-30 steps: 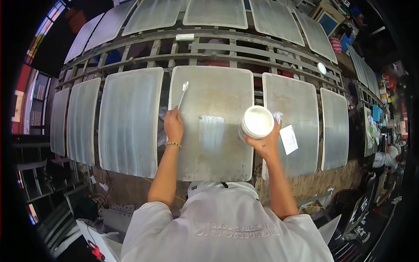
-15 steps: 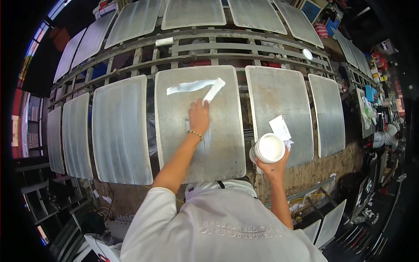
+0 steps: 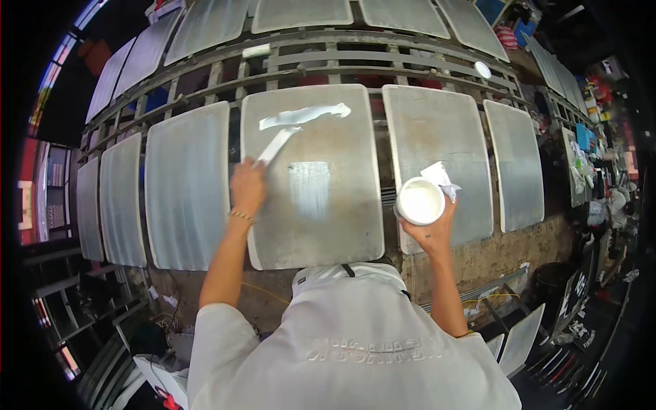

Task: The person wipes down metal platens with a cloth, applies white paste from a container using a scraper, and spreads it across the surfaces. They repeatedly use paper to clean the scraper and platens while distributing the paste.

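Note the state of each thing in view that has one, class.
Middle panel: white smear near far edge, pale central patch
Spreader: held, slanted over the panel
Left hand: closed on the spreader
Tub: open, white inside
Right hand: gripping the tub
White card: partly hidden by the tub

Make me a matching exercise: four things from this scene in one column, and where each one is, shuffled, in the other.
Things
1. White tub
2. Beaded bracelet
3. Flat white tool
4. Long white streak

Places
A. Across the far part of the panel in front of the person
B. Gripped in the left hand
C. Held in the right hand
D. Around the left wrist

Right pairs: 1-C, 2-D, 3-B, 4-A
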A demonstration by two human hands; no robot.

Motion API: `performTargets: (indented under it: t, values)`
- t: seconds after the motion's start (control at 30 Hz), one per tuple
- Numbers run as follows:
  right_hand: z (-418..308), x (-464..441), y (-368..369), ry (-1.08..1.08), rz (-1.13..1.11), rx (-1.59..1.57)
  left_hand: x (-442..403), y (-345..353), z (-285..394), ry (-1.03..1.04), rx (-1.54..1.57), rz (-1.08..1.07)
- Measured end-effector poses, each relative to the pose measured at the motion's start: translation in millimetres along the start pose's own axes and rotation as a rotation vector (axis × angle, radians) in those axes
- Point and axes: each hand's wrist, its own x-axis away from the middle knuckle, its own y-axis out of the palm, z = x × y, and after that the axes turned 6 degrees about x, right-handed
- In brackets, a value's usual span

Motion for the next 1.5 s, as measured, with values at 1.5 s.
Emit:
performTargets:
  t: [1.5]
  values:
    - [235, -215, -121, -0.488, -0.281, 0.127, -67, 54, 419, -0.816, 1.652, -0.643]
